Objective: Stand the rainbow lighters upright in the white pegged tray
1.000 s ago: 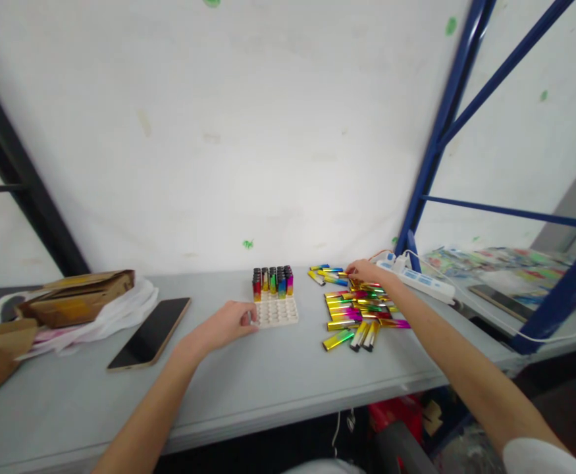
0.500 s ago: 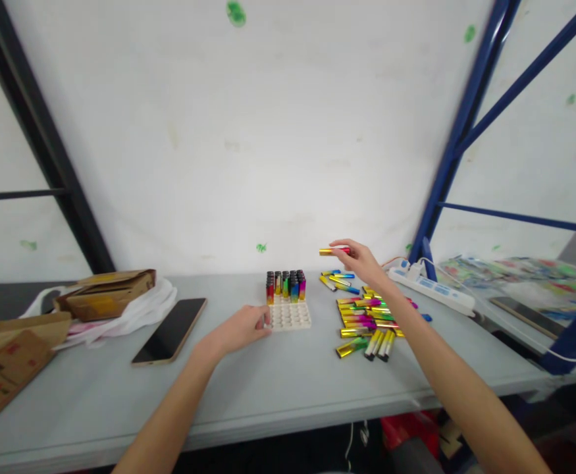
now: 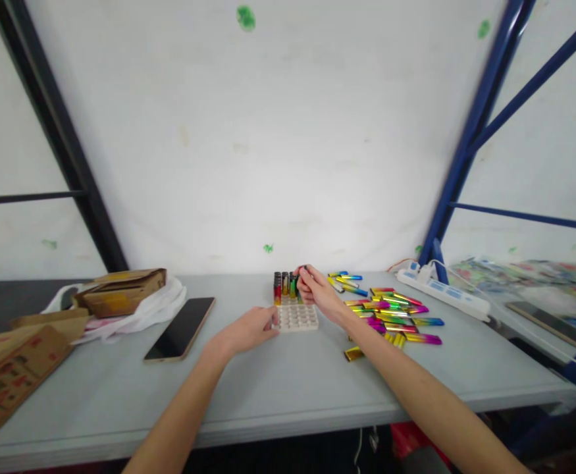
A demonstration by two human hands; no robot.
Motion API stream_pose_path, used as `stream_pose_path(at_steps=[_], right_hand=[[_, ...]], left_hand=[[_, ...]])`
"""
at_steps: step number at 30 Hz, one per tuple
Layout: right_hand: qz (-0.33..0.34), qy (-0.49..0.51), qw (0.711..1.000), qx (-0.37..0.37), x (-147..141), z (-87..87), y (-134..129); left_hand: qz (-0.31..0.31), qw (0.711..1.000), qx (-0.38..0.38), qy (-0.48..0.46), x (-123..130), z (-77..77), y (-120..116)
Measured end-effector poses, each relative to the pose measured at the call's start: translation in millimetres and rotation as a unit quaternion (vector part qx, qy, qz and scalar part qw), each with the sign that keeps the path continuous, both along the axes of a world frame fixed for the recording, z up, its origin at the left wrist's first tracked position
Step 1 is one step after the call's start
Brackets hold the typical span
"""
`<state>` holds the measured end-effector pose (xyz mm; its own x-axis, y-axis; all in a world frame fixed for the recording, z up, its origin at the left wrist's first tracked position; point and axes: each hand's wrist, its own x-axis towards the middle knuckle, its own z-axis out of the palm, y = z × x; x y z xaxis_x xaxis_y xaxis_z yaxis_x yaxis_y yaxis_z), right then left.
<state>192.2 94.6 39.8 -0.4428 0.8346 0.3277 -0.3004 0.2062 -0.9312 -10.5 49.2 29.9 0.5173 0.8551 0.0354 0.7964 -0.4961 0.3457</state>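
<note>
A white tray (image 3: 297,319) with rows of round holes lies on the grey table. Upright metallic lighters (image 3: 278,288) with black tops stand in its back part. My left hand (image 3: 255,329) grips the tray's left edge between thumb and fingers. Over the tray's back right part, my right hand (image 3: 314,289) is closed on a lighter; only its dark top shows at the fingertips. My right hand hides some of the standing lighters. To the right lies a pile of loose coloured lighters (image 3: 391,313), partly behind my right forearm.
A black phone (image 3: 182,329) lies left of my left hand. Cardboard boxes (image 3: 122,293) and a white plastic bag (image 3: 162,303) are at the far left. A white power strip (image 3: 443,293) lies at the right by a blue metal frame (image 3: 470,138).
My right hand has moved left and down with the lighter, from above the loose lighters to the tray. My left hand stays at the tray's edge. The view has shifted slightly.
</note>
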Motion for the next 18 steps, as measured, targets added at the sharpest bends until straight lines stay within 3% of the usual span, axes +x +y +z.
stream_pose_path(at_steps=[3,6,10,18], right_hand=[[0.006,-0.003,0.997,-0.080,-3.1,-2.9,0.1],[-0.043,-0.040,0.990,-0.130,-9.2,-9.1,1.0],[-0.119,-0.075,0.982,-0.125,-14.9,-19.1,1.6],[-0.130,-0.110,0.982,-0.085,-13.8,-20.2,-3.5]], left_hand=[[-0.001,1.000,-0.001,-0.001,-0.3,0.0,-0.2],[-0.002,1.000,-0.002,-0.002,-0.5,0.1,-0.5],[0.002,1.000,-0.010,-0.002,0.3,1.7,-1.1],[0.004,1.000,-0.020,-0.007,1.5,6.6,-4.5]])
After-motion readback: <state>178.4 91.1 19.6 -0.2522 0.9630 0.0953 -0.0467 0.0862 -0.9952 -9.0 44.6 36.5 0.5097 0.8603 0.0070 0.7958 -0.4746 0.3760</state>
